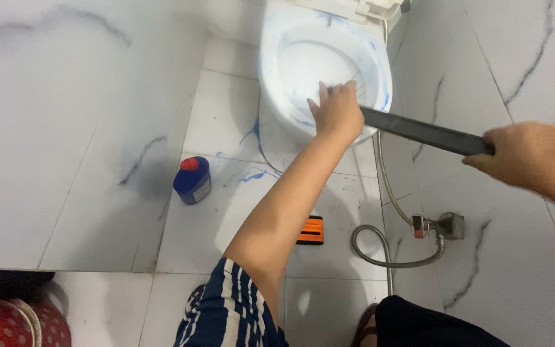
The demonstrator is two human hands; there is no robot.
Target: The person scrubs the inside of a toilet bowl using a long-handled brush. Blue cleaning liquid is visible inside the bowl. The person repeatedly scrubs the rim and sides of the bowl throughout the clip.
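Note:
A white toilet bowl (271, 71), streaked with blue cleaner on its rim and inside, stands at the top centre. My left hand (336, 114) reaches to the bowl's near right rim, its fingers wrapped over the bristle end (353, 86) of a long dark brush handle (419, 132). My right hand (528, 154) grips the other end of that handle at the right. The handle runs slanting from my right hand up to the bowl. Most of the brush head is hidden under my left fingers.
A blue bottle with a red cap (193, 181) stands on the white tiled floor left of the toilet, near blue smears. A small orange and black object (311, 230) lies by my forearm. A metal hose (380, 257) loops to a wall valve (441, 226). A red dotted tub (8, 324) sits bottom left.

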